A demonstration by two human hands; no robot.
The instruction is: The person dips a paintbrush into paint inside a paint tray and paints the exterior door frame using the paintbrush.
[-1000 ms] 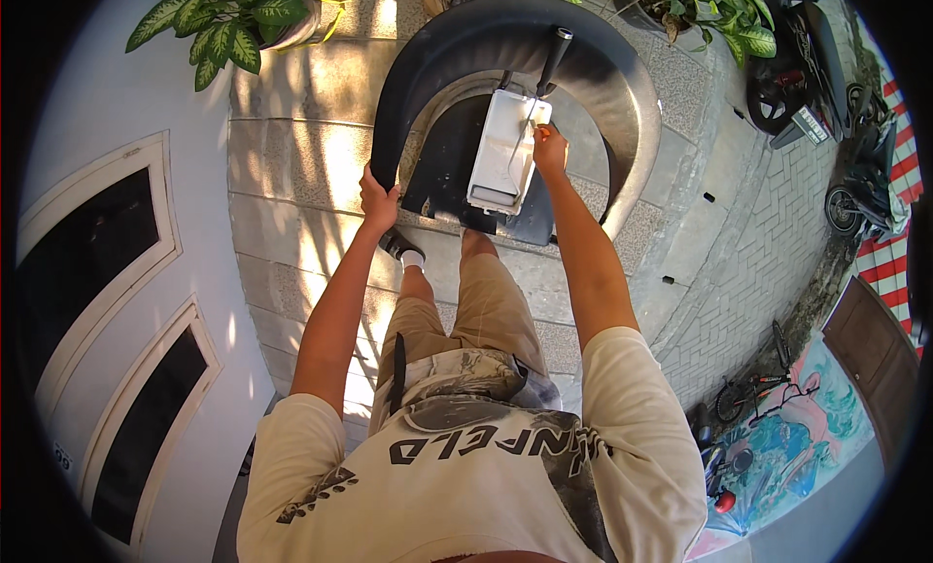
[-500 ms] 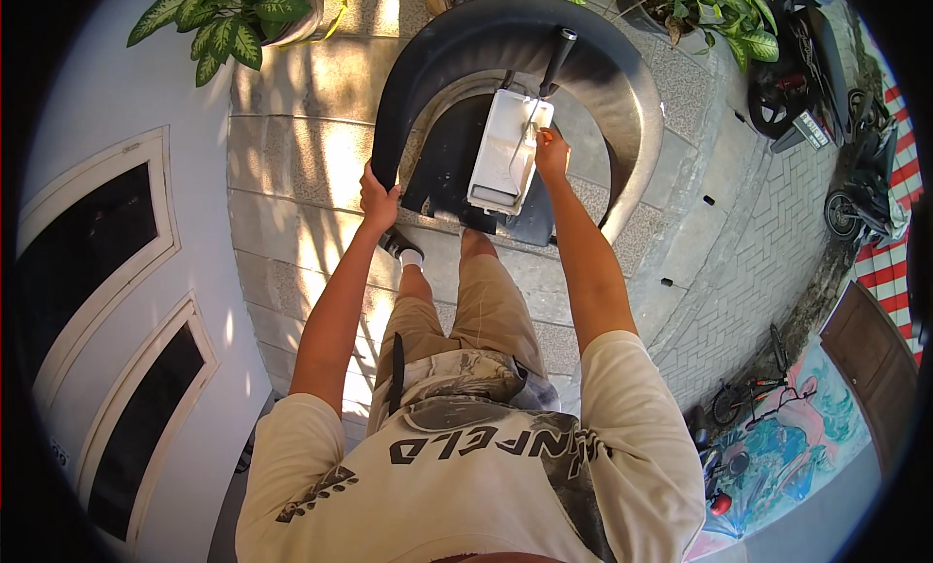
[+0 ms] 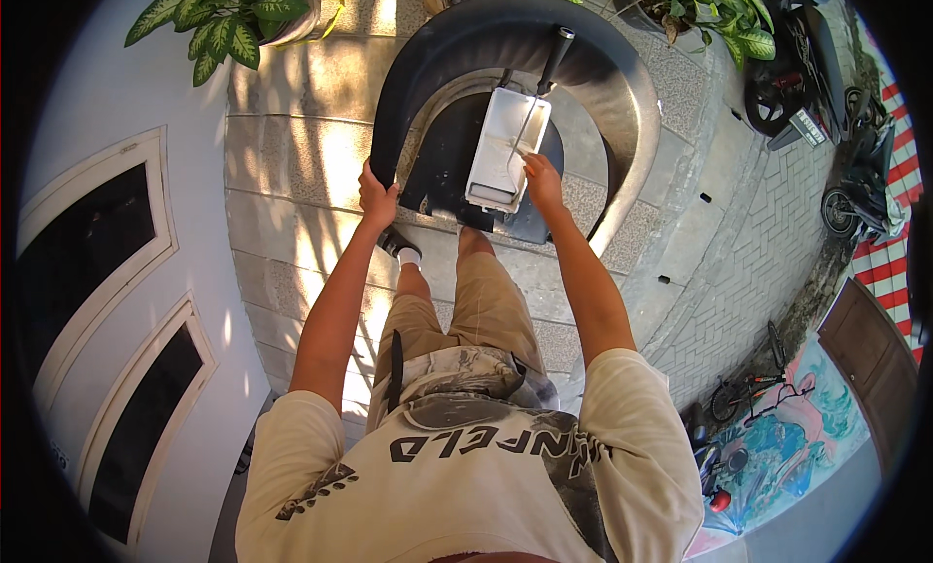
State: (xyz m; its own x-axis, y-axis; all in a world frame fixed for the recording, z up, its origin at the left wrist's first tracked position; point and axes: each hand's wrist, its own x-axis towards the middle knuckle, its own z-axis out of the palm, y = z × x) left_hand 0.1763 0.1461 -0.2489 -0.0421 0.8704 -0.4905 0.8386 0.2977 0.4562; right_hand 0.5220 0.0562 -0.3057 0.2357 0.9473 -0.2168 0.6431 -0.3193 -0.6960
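Observation:
A black chair (image 3: 627, 106) with a rounded, wrap-around back stands in front of me. My left hand (image 3: 377, 195) is closed around the front end of its left arm. On the dark seat rests a white paint tray (image 3: 494, 140), long and rectangular. Across the tray leans a paint roller's bent metal rod, its black handle (image 3: 557, 59) pointing away over the chair back. My right hand (image 3: 541, 182) is at the tray's right side, fingers pinched together near the rod. Something thin shows at the fingertips, too small to name.
Potted leafy plants (image 3: 228, 23) stand at far left, and another plant (image 3: 724, 18) at far right. A white wall with dark windows (image 3: 97, 232) runs along the left. Parked motorbikes (image 3: 797, 87) and a bicycle (image 3: 748, 393) are on the right.
My right hand has moved a little nearer to me and to the left along the tray's edge. My left hand stays on the chair arm.

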